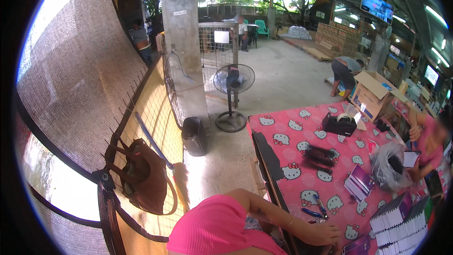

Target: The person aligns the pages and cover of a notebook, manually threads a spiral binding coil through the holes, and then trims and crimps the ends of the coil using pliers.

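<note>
My left hand (323, 233) rests low over the near edge of a table (278, 123) with a pink cat-print cover. Its fingers reach rightward, loosely bent and slightly apart; the thumb side is partly hidden. I see nothing gripped in it. Close to the fingertips lies a purple booklet (357, 246), cut off by the dark rim. Stacks of white-edged booklets (398, 224) stand to the right. Just beyond the hand lie a blue-handled hand tool (312, 213) and a slim pen-like tool (321, 204). My right hand does not show.
Farther up the table are purple booklets (359, 182), a dark bristly bundle (319, 158), a black tape dispenser (339, 124), a clear plastic bag (390, 166) and an open carton (370, 99). Another person (432, 137) works at the right. A fan (231, 85), bin (194, 137) and broom (180, 179) stand left.
</note>
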Demonstrator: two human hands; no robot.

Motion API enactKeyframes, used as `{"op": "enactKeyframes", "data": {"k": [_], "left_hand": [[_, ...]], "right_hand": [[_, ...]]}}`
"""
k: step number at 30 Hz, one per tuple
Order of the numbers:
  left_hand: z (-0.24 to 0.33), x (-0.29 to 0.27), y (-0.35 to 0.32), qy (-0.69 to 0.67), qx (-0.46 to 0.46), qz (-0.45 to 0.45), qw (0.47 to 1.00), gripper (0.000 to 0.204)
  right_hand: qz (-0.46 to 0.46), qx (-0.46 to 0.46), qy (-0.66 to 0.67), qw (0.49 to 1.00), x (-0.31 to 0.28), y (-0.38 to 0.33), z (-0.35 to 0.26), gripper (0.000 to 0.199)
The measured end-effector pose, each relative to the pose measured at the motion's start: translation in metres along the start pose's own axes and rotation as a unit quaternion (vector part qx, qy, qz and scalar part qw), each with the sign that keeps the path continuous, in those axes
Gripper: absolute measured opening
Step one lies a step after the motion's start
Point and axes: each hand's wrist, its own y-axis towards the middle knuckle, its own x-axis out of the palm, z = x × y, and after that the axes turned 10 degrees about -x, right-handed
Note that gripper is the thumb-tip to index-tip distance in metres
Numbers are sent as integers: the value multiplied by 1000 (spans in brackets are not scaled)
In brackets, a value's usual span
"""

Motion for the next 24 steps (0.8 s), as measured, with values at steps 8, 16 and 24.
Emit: {"op": "enactKeyframes", "data": {"k": [8, 16, 24], "left_hand": [[-1, -3, 2, 12, -11, -14, 1000, 25], [-4, -10, 6, -13, -4, -18, 1000, 21], [-5, -17, 6, -24, -1, -62, 998, 25]], "right_hand": [[64, 54, 148, 985, 12, -8, 18, 33], [87, 55, 235, 967, 15, -5, 13, 37], [73, 83, 246, 963, 11, -2, 8, 35]]}}
